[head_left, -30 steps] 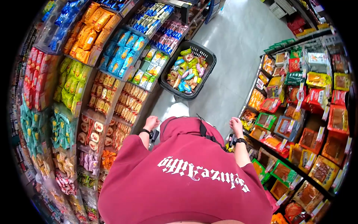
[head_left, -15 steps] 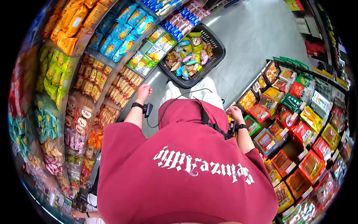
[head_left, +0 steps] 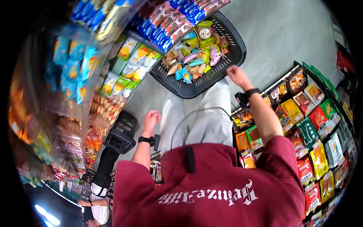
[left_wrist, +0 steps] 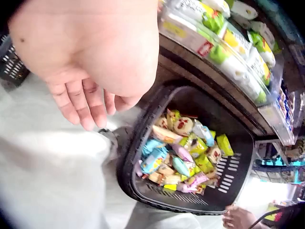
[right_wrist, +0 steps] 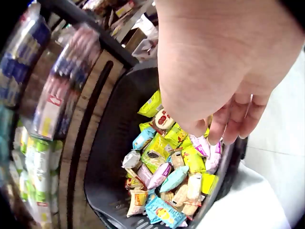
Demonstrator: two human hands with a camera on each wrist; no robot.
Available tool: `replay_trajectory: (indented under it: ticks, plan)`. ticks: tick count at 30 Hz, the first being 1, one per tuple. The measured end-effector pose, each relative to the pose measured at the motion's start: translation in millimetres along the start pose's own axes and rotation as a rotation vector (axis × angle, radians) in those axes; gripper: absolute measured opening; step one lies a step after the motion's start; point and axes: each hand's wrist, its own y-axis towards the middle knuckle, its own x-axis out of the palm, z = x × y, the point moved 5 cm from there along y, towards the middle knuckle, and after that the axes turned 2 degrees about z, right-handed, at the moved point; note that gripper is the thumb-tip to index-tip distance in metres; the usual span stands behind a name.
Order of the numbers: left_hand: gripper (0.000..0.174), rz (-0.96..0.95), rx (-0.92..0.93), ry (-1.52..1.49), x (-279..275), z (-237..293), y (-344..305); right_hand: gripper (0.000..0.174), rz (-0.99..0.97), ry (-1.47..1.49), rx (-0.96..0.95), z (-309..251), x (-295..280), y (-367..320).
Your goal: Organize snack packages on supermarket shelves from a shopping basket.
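A black shopping basket (head_left: 189,92) stands on the floor in front of my legs, partly under the shelf edge. Small wrapped snacks (head_left: 196,62) in yellow, pink, blue and tan lie heaped in it. My right hand (head_left: 239,75) hangs near the basket's right rim with loosely curled fingers. From the right wrist view, this hand (right_wrist: 224,76) overlaps the rim and holds nothing. Beside my left leg, my left hand (head_left: 152,120) hangs relaxed with nothing in it. Its fingers (left_wrist: 86,102) point down, apart from the basket, in the left wrist view.
Bins of wrapped snacks line the left, including blue-and-pink packs (head_left: 166,24) overhanging the basket. Packaged foods fill a low display (head_left: 302,117) on my right. Behind me at left are another dark basket (head_left: 121,132) and a person (head_left: 100,213). A cable (head_left: 204,109) crosses my legs.
My right hand has moved forward from beside my body to near the basket's rim. The view has shifted, bringing the basket closer and the second basket into sight.
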Motion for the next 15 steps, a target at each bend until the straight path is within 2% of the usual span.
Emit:
replay_trajectory:
  ticks: [2,4,5,9,10,12,13,15]
  plan:
    - [0.023,-0.043,-0.013,-0.064,46,35,0,0.034,0.014,0.014,-0.148,-18,1,58]
    - [0.023,-0.107,0.069,-0.081,93,73,13,0.032,-0.011,-0.231,-0.168,-30,12,120]
    - [0.023,-0.152,0.138,-0.097,117,90,26,0.036,-0.005,-0.259,-0.194,-33,19,151]
    - [0.024,-0.227,0.152,-0.123,199,145,48,0.068,0.050,-0.248,-0.281,-53,45,218]
    - [0.024,-0.243,0.168,-0.121,216,148,55,0.068,0.041,-0.248,-0.277,-51,54,224]
    - [0.022,-0.280,0.215,-0.124,243,154,69,0.093,0.020,-0.348,-0.086,-45,70,243]
    - [0.022,-0.292,0.208,-0.132,254,155,70,0.093,0.018,-0.344,-0.087,-42,77,248]
    - [0.021,-0.321,0.202,-0.144,270,154,72,0.122,-0.041,-0.243,0.017,-28,93,252]
